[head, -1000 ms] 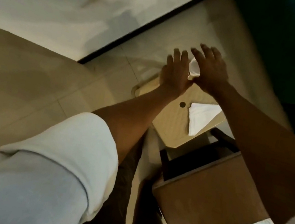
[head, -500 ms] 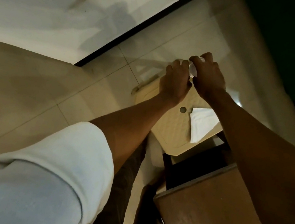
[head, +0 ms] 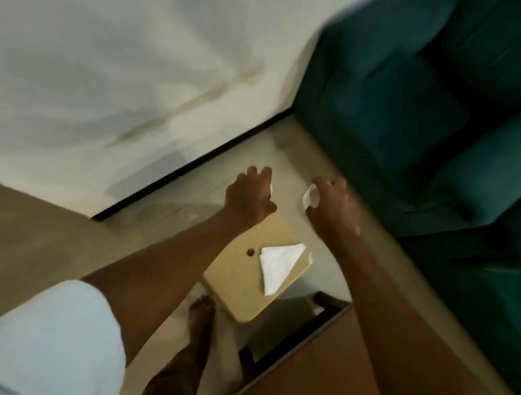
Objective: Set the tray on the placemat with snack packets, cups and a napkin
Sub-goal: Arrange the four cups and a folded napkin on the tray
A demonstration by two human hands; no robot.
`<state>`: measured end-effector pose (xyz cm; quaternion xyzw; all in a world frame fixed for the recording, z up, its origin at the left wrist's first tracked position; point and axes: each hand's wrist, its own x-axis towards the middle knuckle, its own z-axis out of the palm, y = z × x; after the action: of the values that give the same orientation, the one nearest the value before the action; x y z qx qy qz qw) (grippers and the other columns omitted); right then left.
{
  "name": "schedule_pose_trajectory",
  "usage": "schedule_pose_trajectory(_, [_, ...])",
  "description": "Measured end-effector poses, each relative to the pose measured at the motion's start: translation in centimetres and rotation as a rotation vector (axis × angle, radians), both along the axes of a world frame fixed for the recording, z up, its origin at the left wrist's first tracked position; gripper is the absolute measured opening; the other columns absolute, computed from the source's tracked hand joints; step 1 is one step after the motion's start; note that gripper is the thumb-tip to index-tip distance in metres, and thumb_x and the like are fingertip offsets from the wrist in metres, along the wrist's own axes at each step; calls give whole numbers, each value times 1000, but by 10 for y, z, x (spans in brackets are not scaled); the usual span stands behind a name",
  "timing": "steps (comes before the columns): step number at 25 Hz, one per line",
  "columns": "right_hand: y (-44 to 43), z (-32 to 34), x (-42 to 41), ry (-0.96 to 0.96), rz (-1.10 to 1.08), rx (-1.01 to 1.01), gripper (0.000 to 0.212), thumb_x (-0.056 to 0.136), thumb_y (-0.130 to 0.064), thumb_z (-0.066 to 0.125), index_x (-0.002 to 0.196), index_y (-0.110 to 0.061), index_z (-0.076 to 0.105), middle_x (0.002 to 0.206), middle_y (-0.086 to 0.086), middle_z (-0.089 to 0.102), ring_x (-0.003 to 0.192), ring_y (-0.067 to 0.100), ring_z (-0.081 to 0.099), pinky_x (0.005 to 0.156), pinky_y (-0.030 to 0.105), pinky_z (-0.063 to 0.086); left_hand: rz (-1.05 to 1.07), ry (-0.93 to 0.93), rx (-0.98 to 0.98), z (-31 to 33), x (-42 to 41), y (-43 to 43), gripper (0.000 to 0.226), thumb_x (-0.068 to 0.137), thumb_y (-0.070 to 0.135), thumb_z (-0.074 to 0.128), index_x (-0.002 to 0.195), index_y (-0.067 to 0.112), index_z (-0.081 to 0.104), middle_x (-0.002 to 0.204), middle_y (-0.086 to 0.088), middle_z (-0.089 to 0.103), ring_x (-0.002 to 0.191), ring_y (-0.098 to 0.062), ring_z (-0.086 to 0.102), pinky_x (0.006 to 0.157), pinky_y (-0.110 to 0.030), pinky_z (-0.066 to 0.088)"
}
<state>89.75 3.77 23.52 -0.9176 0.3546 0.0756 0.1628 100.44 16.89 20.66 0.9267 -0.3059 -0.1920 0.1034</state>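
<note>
Fingers of your right hand curl round a small white cup beyond the far edge of the tan square surface; the grip of your left hand is unclear. A white folded napkin lies near the right edge; a teal sofa crowds your right.

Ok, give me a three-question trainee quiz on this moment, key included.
1. True or false: the napkin lies on the beige stool.
2. What does the right hand hold? A) white cup B) snack packet C) spoon
3. Fill in: the sofa is ____ in colour.
Key: 1 true; 2 A; 3 teal.
</note>
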Motion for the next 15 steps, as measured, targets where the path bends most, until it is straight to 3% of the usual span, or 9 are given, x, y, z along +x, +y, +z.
schedule_pose_trajectory(1, [-14, 53, -12, -15, -4, -65, 56, 87, -23, 75, 139, -30, 53, 135, 8, 51, 110, 33, 65, 85, 46, 60, -29, -31, -41, 49, -9, -18, 61, 82, 41, 79, 130, 18, 49, 124, -12, 56, 108, -30, 63, 79, -37, 53])
schedule_pose_trajectory(2, [-4, 48, -17, 12, 6, -48, 55, 88, -25, 75, 138, -30, 54, 134, 6, 52, 108, 30, 65, 83, 42, 60, -27, 13, -8, 44, -18, -13, 59, 82, 42, 80, 128, 19, 51, 125, -11, 57, 109, -30, 64, 81, -37, 54])
schedule_pose_trajectory(5, [-7, 159, -60, -52, -28, -116, 45, 90, -25, 69, 133, -31, 57, 125, 4, 53, 104, 29, 66, 72, 35, 52, -75, 8, -48, 160, -55, -21, 50, 78, 40, 82, 116, 18, 57, 121, -9, 61, 106, -32, 67, 85, -40, 56])
schedule_pose_trajectory(10, [-10, 345, -136, -308, -60, -288, 35, 92, -28, 62, 126, -29, 60, 118, 5, 53, 97, 31, 65, 67, 35, 45, -157, -248, -285, 366, -110, -30, 46, 79, 33, 76, 117, 17, 55, 119, -13, 60, 102, -37, 67, 83, -42, 58])
schedule_pose_trajectory(15, [8, 497, -237, -461, -113, -434, 37, 93, -33, 62, 129, -28, 59, 121, 9, 55, 97, 35, 67, 67, 34, 46, -307, -377, -434, 513, -203, -29, 49, 77, 38, 80, 115, 15, 57, 115, -10, 61, 100, -35, 67, 83, -41, 57])
